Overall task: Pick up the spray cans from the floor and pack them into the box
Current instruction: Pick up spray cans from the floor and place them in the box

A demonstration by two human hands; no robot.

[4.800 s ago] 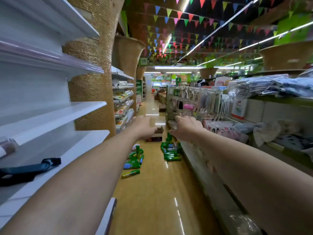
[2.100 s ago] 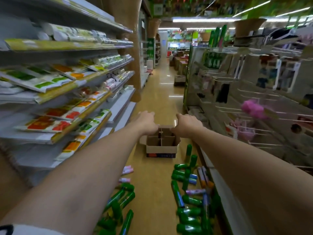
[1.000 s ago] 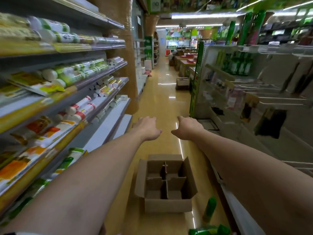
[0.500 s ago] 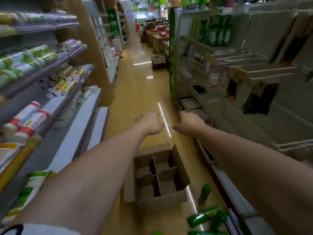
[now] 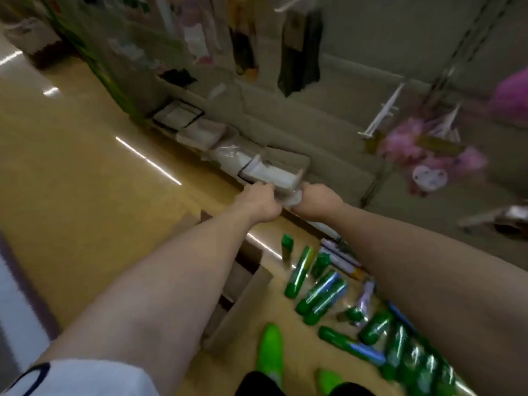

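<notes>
Both arms reach forward, left hand (image 5: 258,202) and right hand (image 5: 317,202) side by side with fingers loosely curled, holding nothing. The box (image 5: 243,298) sits on the floor (image 5: 85,178) under the left forearm. Spray cans (image 5: 323,295), perhaps a dozen through blur, lie right of it along the shelf base (image 5: 285,172). Open floor lies left.

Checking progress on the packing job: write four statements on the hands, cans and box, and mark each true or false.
1. Both hands, left hand and right hand, hold spray cans. False: neither holds a can.
2. Green spray cans lie on the floor. True.
3. The cardboard box is partly hidden behind the left forearm. True.
4. Every can lies flat. False: one green can stands upright.
</notes>
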